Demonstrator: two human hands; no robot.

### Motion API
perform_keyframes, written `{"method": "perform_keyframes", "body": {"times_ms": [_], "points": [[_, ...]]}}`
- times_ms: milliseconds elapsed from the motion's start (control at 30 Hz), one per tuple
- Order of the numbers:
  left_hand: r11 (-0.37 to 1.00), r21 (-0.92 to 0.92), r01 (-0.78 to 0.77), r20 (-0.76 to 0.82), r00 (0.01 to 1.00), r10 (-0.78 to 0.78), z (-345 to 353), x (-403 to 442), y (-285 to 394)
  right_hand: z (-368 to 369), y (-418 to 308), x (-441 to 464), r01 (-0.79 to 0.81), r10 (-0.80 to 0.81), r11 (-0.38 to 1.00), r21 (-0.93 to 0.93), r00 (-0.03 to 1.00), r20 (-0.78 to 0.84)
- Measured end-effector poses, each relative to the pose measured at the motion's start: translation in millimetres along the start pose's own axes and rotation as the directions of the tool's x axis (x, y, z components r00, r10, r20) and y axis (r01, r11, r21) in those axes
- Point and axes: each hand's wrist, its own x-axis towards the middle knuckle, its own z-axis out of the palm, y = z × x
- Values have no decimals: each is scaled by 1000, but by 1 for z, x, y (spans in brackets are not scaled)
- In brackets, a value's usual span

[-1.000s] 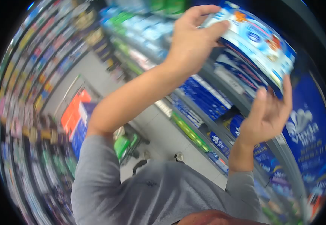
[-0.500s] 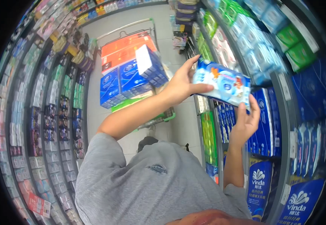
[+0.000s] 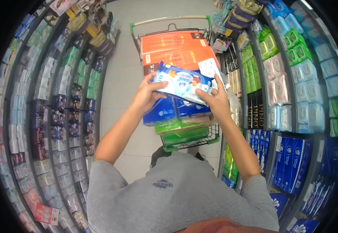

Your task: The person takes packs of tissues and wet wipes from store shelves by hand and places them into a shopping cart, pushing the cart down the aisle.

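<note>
Both my hands grip a blue and white pack of wet wipes (image 3: 186, 83), held slightly tilted above the loaded shopping cart (image 3: 171, 147). My left hand (image 3: 148, 93) is closed on the pack's left end, thumb on top. At the right end, my right hand (image 3: 216, 98) pinches it, thumb on the printed face. Beneath the pack lie blue tissue packs (image 3: 163, 112), partly hidden by it. Orange boxes (image 3: 174, 42) fill the far part of the cart, and green packs (image 3: 186, 136) sit at its near end.
Shelves of small packaged goods (image 3: 62, 147) line the left side. On the right, shelves carry light blue wipes packs (image 3: 308, 81), green packs (image 3: 298, 42) and large blue tissue packs (image 3: 291, 163). Tiled floor (image 3: 116, 89) shows left of the cart.
The wipes pack has moved left, from beside the right shelf to over the cart, with both hands on it. The view has turned right, and the cart appears more central.
</note>
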Motion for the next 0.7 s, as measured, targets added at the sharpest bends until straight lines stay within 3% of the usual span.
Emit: {"method": "perform_keyframes", "body": {"times_ms": [100,167,267,333,433,567,633,700], "points": [[998,-53,31,-87,996,-36,-48,44,11,41,13,50,-86,85,993,-79,996,-17],[997,-76,29,-142,989,-39,-73,80,14,67,35,88,-66,68,997,27,996,-60],[998,49,-27,-192,981,36,-119,151,16,92,68,151,-79,75,996,-32,993,-96],[979,184,-82,-392,907,150,-150,204,14,104,83,192,-99,93,994,-51,991,-95],[970,233,-73,-466,867,177,-145,243,38,120,96,237,-161,151,983,-83,981,-123],[975,190,-115,-454,870,191,-168,301,36,132,113,287,-231,226,972,-38,968,-111],[965,241,-98,-425,884,196,-170,311,38,139,111,297,-273,246,947,-168,955,-167],[954,280,-105,-466,854,231,-172,321,35,143,116,306,-292,260,940,-179,949,-179]]}}
